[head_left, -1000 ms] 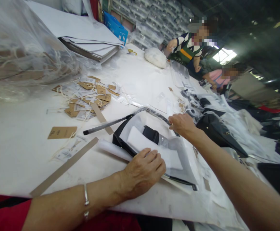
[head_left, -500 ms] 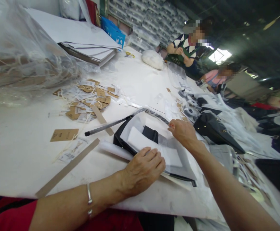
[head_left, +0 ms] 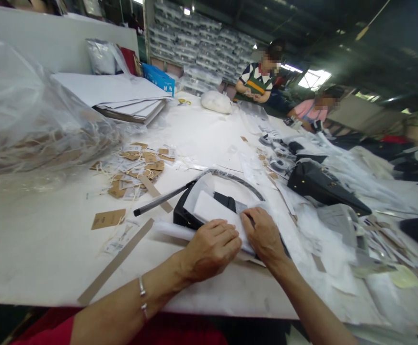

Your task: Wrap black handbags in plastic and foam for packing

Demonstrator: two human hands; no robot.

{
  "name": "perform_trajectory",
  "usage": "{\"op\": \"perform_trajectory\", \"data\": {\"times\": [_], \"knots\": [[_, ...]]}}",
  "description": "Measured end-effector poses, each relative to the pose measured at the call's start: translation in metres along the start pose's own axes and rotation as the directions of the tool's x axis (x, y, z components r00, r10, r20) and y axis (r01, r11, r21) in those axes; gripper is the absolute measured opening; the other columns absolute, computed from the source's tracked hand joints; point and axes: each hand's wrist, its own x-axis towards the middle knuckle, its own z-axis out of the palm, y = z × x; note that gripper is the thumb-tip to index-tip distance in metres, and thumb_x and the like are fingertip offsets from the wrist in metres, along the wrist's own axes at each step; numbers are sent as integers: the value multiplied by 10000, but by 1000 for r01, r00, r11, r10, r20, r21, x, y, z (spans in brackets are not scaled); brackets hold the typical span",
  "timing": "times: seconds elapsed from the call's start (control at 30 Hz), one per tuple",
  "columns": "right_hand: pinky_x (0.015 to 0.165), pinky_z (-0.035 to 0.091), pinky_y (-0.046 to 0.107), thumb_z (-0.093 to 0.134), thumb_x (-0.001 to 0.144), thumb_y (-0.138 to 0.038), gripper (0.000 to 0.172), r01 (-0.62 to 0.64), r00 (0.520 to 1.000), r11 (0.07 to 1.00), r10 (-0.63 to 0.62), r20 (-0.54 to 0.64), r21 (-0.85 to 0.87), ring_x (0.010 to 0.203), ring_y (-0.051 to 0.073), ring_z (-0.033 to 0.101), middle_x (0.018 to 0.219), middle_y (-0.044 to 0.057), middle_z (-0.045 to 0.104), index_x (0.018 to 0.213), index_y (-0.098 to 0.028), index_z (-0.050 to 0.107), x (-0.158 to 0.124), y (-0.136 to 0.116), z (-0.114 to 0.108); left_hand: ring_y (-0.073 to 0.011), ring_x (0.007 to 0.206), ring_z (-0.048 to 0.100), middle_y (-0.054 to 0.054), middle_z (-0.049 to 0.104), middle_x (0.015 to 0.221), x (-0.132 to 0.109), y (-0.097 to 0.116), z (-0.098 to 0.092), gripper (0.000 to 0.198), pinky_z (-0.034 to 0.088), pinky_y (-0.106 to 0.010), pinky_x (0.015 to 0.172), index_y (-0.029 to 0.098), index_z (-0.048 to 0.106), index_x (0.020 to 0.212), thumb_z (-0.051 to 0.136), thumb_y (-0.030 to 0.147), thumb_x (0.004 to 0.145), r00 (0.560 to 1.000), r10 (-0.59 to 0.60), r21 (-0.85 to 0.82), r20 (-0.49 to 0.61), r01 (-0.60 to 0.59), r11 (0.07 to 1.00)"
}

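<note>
A black handbag (head_left: 182,211) lies on its side in front of me, with a white foam sheet (head_left: 212,208) folded over it. Its long strap or handle (head_left: 166,197), sheathed in clear plastic, arches behind the bag and sticks out to the left. My left hand (head_left: 212,249) is closed over the near edge of the foam, fingers bent on top and thumb hidden. Just right of it, my right hand (head_left: 262,235) curls its fingers onto the foam at the bag's right part. What lies under both palms cannot be seen.
Brown paper tags (head_left: 153,167) with strings lie piled left of the bag, near a single tag (head_left: 108,219) and a cardboard strip (head_left: 117,261). A plastic sack (head_left: 32,115) and paper stack (head_left: 122,91) stand behind. Another black bag (head_left: 324,187) lies right; two co-workers sit beyond.
My right hand has left the plastic-covered strap and come down beside my left hand onto the foam. My left hand stays on the bag. The camera view has tilted upward.
</note>
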Motion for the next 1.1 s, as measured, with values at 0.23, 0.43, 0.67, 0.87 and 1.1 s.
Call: {"op": "perform_trajectory", "data": {"times": [0.23,0.43,0.67,0.87,1.1], "knots": [[785,398,363,508,940,-208,181,110,990,985,-120,-68,-131,835,235,593,826,68,661,841,-182,658,2,0,-6,-186,983,664,-21,720,885,2,-26,-23,79,415,-400,1038,175,631,925,555,152,917,957,-222,134,-189,249,959],[922,400,417,559,941,-263,135,281,940,957,-290,-179,-71,985,248,600,1008,79,691,996,-191,659,1,-40,-30,-201,716,595,-27,637,704,3,-35,-25,260,416,-372,689,192,576,718,469,222,953,914,-395,252,-94,406,879],[897,457,407,533,962,-258,218,369,923,928,-359,-141,54,1011,255,608,1066,109,691,1136,-160,619,-11,-67,-2,-196,727,576,-19,631,717,-1,-35,-22,237,401,-356,707,198,569,730,487,226,951,913,-406,214,-49,406,888],[916,485,400,556,946,-232,203,490,866,865,-470,-170,104,1045,239,620,1086,105,697,1129,-176,623,2,-15,-4,-202,895,611,-29,686,912,-3,-29,-15,105,446,-347,820,190,608,928,523,248,949,924,-380,-20,54,381,924],[954,501,465,701,837,-360,389,348,937,916,-349,-27,203,1114,282,607,1184,108,674,1188,-214,614,3,-20,-14,-236,1010,622,-59,697,1037,0,-31,-23,154,451,-397,931,172,606,1030,620,233,889,915,-389,-111,103,400,910]]}}
